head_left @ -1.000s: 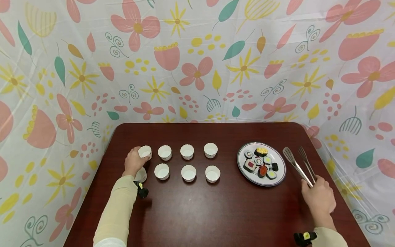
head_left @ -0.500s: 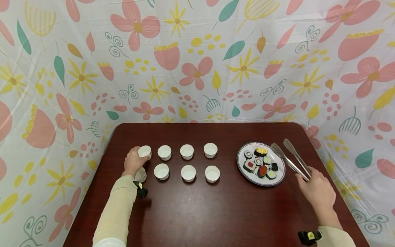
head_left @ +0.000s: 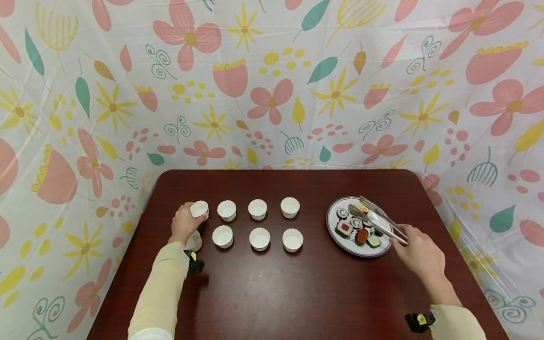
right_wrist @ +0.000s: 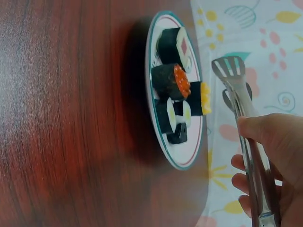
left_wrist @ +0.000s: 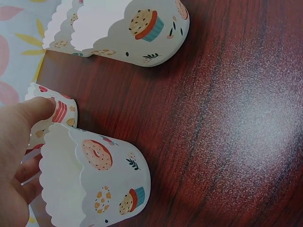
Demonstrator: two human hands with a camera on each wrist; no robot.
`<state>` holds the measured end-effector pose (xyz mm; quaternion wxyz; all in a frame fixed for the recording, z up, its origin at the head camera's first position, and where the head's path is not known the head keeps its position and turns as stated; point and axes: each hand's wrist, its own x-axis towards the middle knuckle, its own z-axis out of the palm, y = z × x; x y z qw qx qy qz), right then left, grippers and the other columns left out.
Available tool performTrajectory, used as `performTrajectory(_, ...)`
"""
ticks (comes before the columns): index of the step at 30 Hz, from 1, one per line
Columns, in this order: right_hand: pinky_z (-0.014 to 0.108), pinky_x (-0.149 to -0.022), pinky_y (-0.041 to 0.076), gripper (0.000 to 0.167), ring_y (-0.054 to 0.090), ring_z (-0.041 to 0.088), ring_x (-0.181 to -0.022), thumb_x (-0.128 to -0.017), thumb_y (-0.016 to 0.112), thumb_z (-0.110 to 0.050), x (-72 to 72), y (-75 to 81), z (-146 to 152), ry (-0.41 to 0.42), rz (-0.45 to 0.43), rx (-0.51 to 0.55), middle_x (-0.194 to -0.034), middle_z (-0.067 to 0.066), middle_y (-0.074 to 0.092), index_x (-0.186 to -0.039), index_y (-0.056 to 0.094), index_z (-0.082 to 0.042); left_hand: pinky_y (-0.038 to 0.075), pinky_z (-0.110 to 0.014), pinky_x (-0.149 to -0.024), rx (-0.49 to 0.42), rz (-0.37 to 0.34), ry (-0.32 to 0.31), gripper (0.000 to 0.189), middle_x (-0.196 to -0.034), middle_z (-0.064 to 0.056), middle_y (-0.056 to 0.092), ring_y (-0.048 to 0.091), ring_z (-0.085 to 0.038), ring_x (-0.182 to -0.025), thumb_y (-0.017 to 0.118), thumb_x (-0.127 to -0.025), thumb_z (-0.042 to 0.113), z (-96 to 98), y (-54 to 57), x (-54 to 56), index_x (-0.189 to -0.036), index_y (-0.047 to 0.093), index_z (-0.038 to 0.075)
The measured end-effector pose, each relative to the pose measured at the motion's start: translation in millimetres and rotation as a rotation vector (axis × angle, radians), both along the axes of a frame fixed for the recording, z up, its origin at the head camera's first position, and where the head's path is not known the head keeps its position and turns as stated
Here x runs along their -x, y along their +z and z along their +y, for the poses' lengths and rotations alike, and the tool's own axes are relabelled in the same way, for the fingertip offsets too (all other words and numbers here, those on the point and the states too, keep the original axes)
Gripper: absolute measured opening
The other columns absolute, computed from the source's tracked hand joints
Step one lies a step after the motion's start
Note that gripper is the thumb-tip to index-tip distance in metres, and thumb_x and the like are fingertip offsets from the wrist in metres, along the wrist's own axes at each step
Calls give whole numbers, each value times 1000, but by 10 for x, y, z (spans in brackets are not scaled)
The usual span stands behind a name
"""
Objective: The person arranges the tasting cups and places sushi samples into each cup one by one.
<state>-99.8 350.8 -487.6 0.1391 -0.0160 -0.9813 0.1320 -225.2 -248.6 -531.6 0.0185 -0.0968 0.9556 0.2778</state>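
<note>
While the right hand (head_left: 420, 252) reaches in from about four o'clock of the plate (head_left: 346, 243), fingers curled round the metal tongs (right_wrist: 255, 163), the tongs' arms stand apart above the yellow-topped sushi piece (right_wrist: 198, 101) at the plate's twelve o'clock. No grip on it that I can see; in the right wrist view the tips hang clear of everything on the plate. Likely trouble: neighbours sit close, so a wide spread coming down could knock the round roll (head_left: 342, 213) at ten o'clock. Squeezed hard, the yellow topping might shed, or the piece twist out of slick metal; a tip landing on the rim could tilt the plate. Left hand (head_left: 182, 224) at ten o'clock of the table (head_left: 276, 293), thumb and fingers pinching a paper cup (head_left: 199, 210). Thin-walled by the look of it; too firm a pinch may crease it. The near cup (head_left: 193, 241), at its six o'clock, sits close by the fingers, contact unclear, and would nudge easily.
</note>
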Motion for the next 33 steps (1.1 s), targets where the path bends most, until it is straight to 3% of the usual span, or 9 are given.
performTrajectory(5, 36, -40, 35, 44, 58, 36, -70, -76, 72, -25, 61, -12, -86, 31, -50, -21, -94, 21, 63, -112, 57, -6, 40, -56, -89, -1, 1, 3, 65, -128, -23, 47, 49, -43, -112, 67, -81, 30, 3, 5, -5, -133, 42, 2)
performTrajectory(17, 42, -42, 38, 42, 59, 37, -74, -80, 67, -29, 244, -34, -145, 41, -198, -57, -98, 21, 63, -114, 57, -6, 40, -56, -90, 0, -2, -2, 65, -127, -23, 47, 48, -43, -112, 67, -82, 30, 18, 36, -19, -134, 41, 1)
performTrajectory(33, 42, -43, 39, 39, 60, 37, -76, -82, 65, -32, 322, -88, -139, 38, -303, -83, -104, 22, 62, -112, 56, -8, 41, -55, -89, -2, 7, -5, 64, -126, -23, 48, 49, -43, -111, 68, -81, 29, 4, 19, 1, -134, 42, 1)
